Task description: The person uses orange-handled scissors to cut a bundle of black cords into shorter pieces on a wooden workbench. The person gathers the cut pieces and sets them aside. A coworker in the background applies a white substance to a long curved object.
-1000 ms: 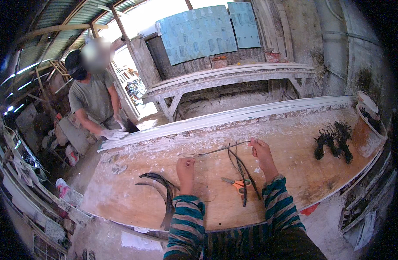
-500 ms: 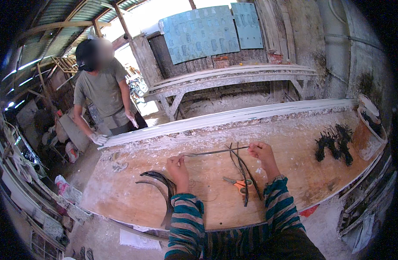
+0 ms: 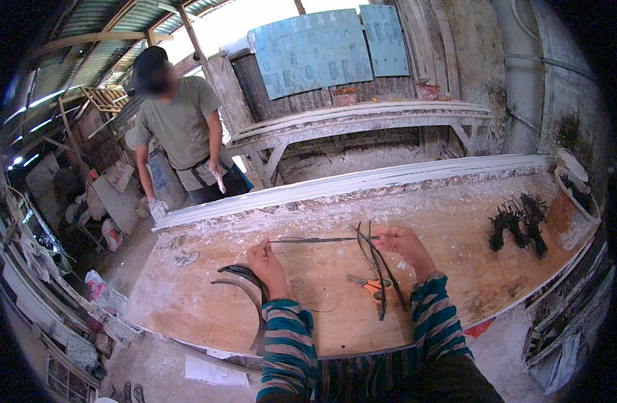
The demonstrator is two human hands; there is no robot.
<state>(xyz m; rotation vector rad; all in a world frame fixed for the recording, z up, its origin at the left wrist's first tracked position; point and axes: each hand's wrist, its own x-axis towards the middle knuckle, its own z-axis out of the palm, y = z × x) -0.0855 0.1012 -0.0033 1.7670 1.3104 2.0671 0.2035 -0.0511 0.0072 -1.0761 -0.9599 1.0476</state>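
Observation:
A thin black strip [image 3: 315,240] is stretched level above the wooden table [image 3: 208,316], one end in each hand. My left hand [image 3: 268,266] is closed, pinching its left end between thumb and fingers. My right hand [image 3: 406,248] pinches the other end. Just left of my right hand, several loose black strips [image 3: 374,258] lie crossed on the table, partly over a pair of scissors [image 3: 371,287] with orange handles. Beside my left wrist lies a curved bundle of wider black strips [image 3: 251,274], partly hidden by my arm.
Small bunches of black strips [image 3: 517,221] lie at the right, beside a stained bucket [image 3: 569,211]. A white-coated ledge [image 3: 362,185] runs along the table's far side. Across it stands a person [image 3: 181,127], a whitened hand at the ledge's left end. A whitened bench [image 3: 362,124] stands behind.
My left hand has moved slightly left and my right hand a little lower, with the strip still held between them. The person across the table has shifted right and bent the head down.

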